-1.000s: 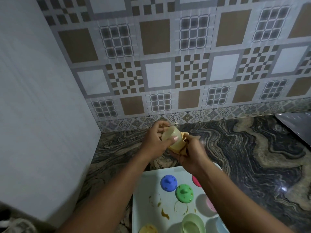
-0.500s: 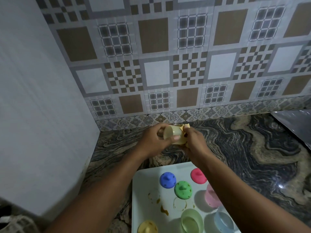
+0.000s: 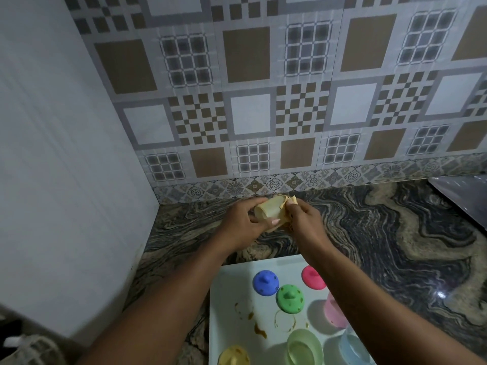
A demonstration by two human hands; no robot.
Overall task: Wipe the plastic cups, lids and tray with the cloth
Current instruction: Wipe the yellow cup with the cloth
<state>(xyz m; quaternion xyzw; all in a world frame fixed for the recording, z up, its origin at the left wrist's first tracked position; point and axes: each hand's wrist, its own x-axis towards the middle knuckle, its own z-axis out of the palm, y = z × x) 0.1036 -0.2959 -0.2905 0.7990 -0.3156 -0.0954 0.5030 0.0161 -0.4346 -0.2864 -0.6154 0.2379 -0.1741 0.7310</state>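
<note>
In the head view, your left hand point(image 3: 242, 222) curled its fingers round the yellow cup point(image 3: 268, 210), held on its side above the counter point(image 3: 395, 233), beyond the tray point(image 3: 229, 285). Your right hand point(image 3: 307, 219) pinched the cloth point(image 3: 288, 201) against the cup's right end.

Open counter point(image 3: 395, 233) lies right of the tray point(image 3: 226, 299); a wall point(image 3: 66, 154) hems the left.

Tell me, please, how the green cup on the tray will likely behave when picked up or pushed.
The green cup looks thin and translucent, so it is probably light and slightly flexible. It stands upright on the smooth tray, so a push would likely slide it; a high push might tip it.
</note>
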